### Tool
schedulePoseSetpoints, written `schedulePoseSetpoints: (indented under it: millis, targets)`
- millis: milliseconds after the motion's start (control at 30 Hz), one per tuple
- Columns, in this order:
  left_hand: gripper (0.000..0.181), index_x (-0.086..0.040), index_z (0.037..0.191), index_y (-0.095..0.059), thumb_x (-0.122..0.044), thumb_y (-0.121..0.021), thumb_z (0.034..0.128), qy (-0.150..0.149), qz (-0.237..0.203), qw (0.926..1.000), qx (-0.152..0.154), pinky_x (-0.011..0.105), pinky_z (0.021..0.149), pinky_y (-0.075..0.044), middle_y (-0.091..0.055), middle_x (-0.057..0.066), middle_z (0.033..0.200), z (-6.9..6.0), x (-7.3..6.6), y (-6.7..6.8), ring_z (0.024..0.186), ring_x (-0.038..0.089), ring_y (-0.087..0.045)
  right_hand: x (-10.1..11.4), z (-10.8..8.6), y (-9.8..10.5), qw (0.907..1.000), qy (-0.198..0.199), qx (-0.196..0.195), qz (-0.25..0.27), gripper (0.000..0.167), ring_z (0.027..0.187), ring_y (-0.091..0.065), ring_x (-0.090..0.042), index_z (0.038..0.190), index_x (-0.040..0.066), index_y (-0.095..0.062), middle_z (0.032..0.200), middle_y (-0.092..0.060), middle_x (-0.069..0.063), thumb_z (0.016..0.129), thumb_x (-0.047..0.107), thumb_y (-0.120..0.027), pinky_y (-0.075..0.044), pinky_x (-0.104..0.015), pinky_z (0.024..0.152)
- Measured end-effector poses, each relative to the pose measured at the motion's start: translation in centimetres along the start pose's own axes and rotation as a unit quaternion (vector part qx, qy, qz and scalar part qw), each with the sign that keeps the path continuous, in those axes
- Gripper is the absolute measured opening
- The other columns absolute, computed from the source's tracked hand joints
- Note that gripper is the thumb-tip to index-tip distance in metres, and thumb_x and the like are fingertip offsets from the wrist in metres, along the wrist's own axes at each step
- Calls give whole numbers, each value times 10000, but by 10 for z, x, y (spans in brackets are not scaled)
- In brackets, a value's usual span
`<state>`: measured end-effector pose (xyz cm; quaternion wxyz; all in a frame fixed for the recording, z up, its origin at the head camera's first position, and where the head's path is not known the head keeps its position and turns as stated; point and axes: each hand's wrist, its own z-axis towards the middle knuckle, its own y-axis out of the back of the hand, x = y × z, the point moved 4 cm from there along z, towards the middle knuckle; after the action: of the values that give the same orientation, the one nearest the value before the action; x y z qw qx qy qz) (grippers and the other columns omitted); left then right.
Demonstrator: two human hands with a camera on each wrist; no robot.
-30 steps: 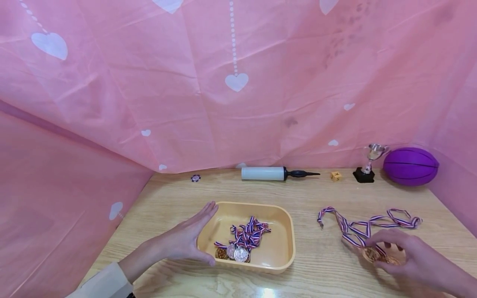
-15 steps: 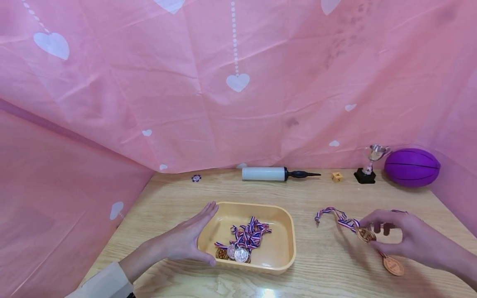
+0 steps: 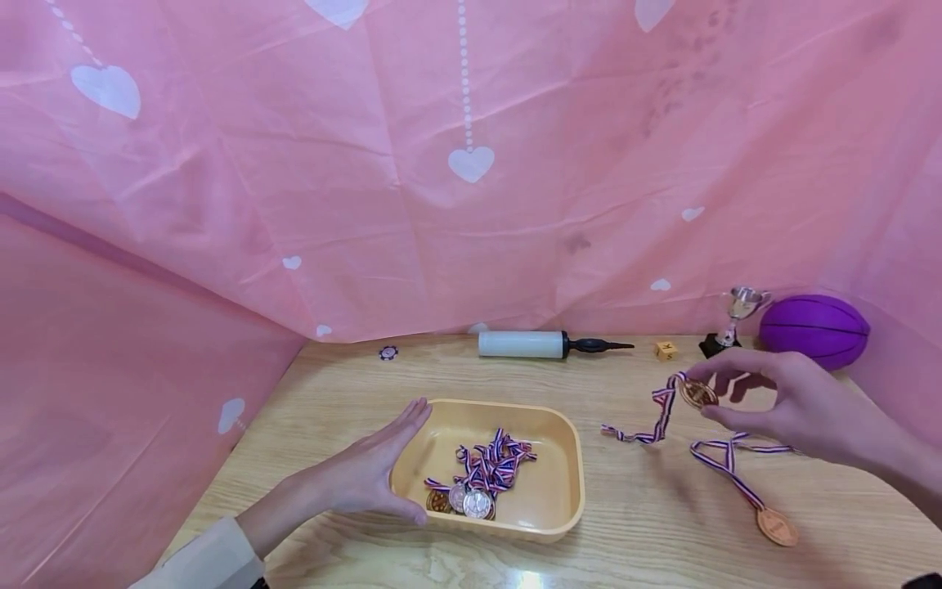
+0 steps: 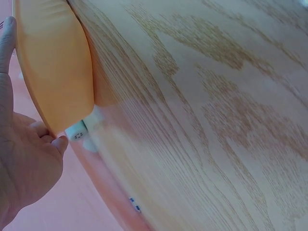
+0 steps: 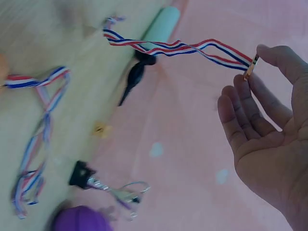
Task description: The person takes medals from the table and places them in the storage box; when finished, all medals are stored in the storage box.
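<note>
One medal [image 3: 697, 393] hangs over the right side of the bench [image 3: 625, 532], its edge pinched in the right hand's [image 3: 798, 405] fingers [image 3: 743, 361]; so thin a grip could slip (or the dangling ribbon [image 3: 665, 399] snag). The left hand [image 3: 371, 473], fingers extended, merely touches the tray's [image 3: 579, 478] left end.

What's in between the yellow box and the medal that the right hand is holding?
The striped ribbon of that medal trails toward the box, and past its end there's just bare table. The head view shows it.
</note>
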<state>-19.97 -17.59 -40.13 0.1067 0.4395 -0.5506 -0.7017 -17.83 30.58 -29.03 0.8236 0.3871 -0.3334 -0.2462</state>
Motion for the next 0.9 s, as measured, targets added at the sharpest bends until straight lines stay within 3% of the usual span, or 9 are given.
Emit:
schedulePoseSetpoints:
  millis: [200, 433, 700, 900]
  targets:
    - [1386, -80, 1715, -63, -685, -863, 758, 6, -7, 10000, 24, 608, 1251, -223, 43, 61, 1769, 0, -1, 0, 1627, 300, -36, 17, 22, 9, 9989, -442, -96, -128, 426, 826, -628, -38, 1145, 250, -782, 918, -703, 168, 799, 40, -917, -474, -121, 716]
    - [1391, -72, 1714, -66, -692, -859, 754, 24, -5, 10000, 20, 604, 1250, -222, 36, 73, 1767, -1, 0, -1, 1625, 305, -43, 43, 50, 18, 9972, -714, -103, 189, 348, 838, -657, -74, 1181, 258, -783, 966, -733, 100, 884, 102, -875, -496, -148, 709]
    - [1386, -82, 1716, -58, -697, -852, 760, 12, 53, 10000, 19, 601, 1249, -226, 41, 67, 1765, -1, 0, -1, 1624, 300, -47, 73, 81, 25, 9929, -1109, -137, 398, 303, 862, -651, -96, 1217, 170, -786, 1007, -727, 14, 921, 166, -851, -534, -170, 689]
    - [1397, -105, 1719, -37, -665, -877, 753, 44, 48, 10000, 19, 598, 1253, -212, 44, 74, 1764, 0, 0, 0, 1625, 303, -39, 94, 101, 31, 9929, -1035, -239, 534, 330, 925, -626, -123, 1244, 198, -783, 1055, -728, 6, 921, 186, -852, -511, -182, 697]
